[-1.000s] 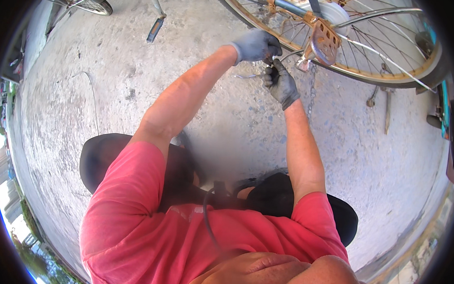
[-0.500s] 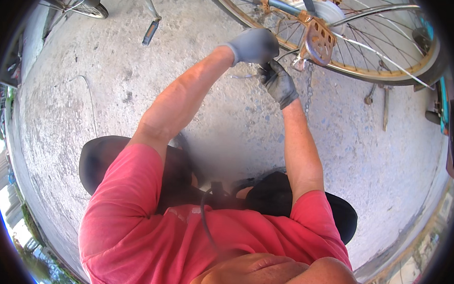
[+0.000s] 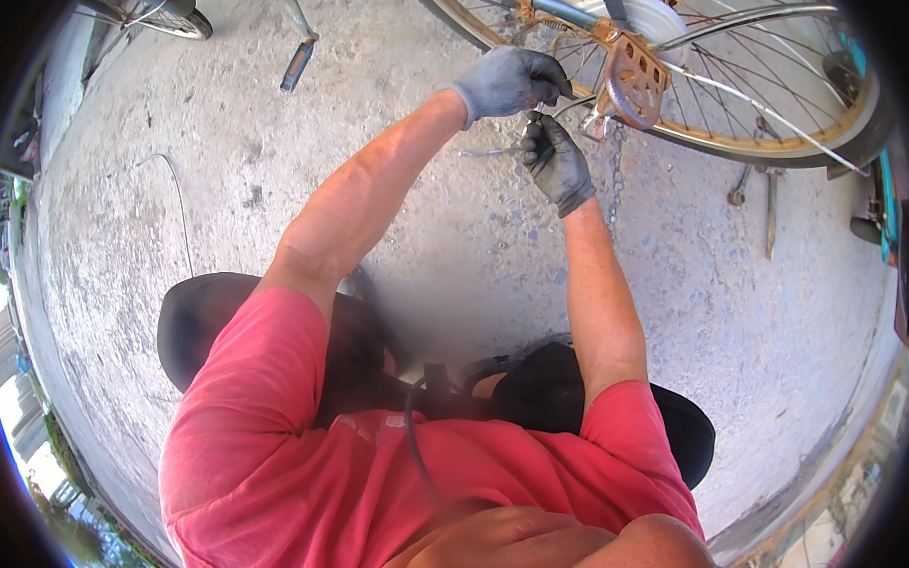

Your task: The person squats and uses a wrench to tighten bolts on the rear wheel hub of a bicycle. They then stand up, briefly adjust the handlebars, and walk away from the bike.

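Observation:
Both my hands wear grey gloves with dark fingers and work close together beside a bicycle wheel [image 3: 745, 154]. My left hand [image 3: 508, 84] has its fingers curled together, pointing right; whatever they grip is hidden. Just below it, my right hand [image 3: 555, 163] is closed around a thin cable, with its thumb and fingertips pinched near a small dark end. A pale thin length of cable [image 3: 485, 153] sticks out left of this hand. On the other side, a dark curved cable [image 3: 574, 104] runs toward a rusty perforated metal plate [image 3: 636, 80] on the bicycle.
A chain [image 3: 615, 168] lies on the concrete floor [image 3: 453, 244] below the plate. Tools, one of them a rod-like bar [image 3: 772, 218], lie to the right. At the upper left are a crank with a pedal [image 3: 297, 67] and another wheel [image 3: 197, 25]. A thin wire [image 3: 179, 198] lies left.
My left hand has shifted slightly up and right, and its blurred fingers now show curled, a little apart from the right hand. My right hand has barely moved, still gripping the cable.

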The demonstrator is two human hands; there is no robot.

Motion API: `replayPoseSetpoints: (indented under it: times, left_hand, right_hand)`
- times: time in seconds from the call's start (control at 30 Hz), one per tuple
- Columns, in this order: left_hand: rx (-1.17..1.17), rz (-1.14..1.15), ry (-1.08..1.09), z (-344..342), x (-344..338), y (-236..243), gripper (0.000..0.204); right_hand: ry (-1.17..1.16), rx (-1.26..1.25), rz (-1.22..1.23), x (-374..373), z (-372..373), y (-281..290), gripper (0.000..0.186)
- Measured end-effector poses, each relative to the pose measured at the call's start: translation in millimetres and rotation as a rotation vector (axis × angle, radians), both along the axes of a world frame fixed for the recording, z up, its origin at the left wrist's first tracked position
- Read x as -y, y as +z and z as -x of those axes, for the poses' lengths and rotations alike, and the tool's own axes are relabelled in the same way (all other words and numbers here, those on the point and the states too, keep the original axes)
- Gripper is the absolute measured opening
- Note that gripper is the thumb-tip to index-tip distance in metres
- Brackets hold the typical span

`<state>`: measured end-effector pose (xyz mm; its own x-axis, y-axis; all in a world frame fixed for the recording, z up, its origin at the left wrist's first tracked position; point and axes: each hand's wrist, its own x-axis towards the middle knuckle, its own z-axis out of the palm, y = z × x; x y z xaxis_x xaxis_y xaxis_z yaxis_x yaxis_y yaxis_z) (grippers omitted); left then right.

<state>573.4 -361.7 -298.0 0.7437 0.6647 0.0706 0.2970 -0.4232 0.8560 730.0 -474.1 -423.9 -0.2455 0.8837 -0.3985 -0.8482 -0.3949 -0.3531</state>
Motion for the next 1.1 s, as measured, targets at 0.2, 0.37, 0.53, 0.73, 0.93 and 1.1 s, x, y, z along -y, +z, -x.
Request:
replayPoseSetpoints:
  times: [0.2, 0.37, 0.53, 0.73, 0.93, 1.1]
  left_hand:
    - [-0.032, -0.058, -0.015, 0.3, 0.4, -5.3, 0.027]
    - [-0.064, -0.162, -0.038, -0.6, -2.3, -16.1, 0.028]
    - [-0.095, -0.101, -0.02, -0.1, -1.6, -12.7, 0.028]
    - [-0.043, -0.04, -0.035, 2.4, -0.9, -11.3, 0.028]
    - [0.052, -0.118, -0.006, 1.6, -1.5, -15.2, 0.022]
    - [0.016, -0.12, 0.01, 1.0, -0.2, -12.7, 0.022]
  right_hand:
    - [-0.013, 0.085, -0.026, 1.1, 4.5, 15.3, 0.024]
    - [-0.004, 0.091, -0.015, 0.5, 3.6, 13.9, 0.028]
    - [-0.003, 0.088, -0.044, 2.0, 2.1, 11.1, 0.028]
    - [-0.006, 0.081, -0.07, 2.4, 2.3, 8.7, 0.029]
    - [-0.003, 0.065, -0.069, 2.4, 1.4, 4.1, 0.031]
    - [-0.026, 0.057, -0.06, 1.7, 3.1, 4.3, 0.031]
